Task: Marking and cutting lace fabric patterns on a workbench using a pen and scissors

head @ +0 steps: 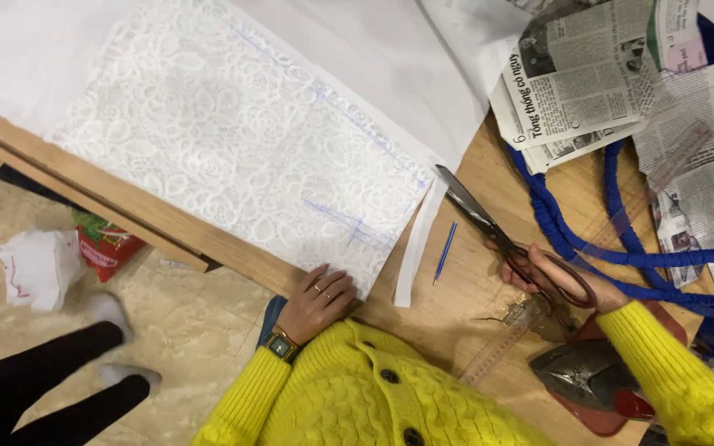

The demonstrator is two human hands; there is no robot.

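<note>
Table [464, 314]: a wooden top that bears everything; its near-left edge runs just under your left hand.
White lace fabric [233, 140]: spread flat over the table's left part, with blue chalk lines across it. You should expect it to be light, limp and openwork, so it will likely slide and stretch; press it flat near the edge.
Cut strip [417, 244]: a narrow white band lying just beside the fabric's right edge; flimsy.
Scissors [477, 216]: long dark blades, tips touching the fabric's right corner; stiff and probably heavy, best gripped by the red handles.
Left hand [317, 301]: fingers spread, flat on the fabric's near corner.
Right hand [555, 279]: closed through the scissor handles.
Blue pencil [445, 252]: lies loose between strip and scissors.
</note>
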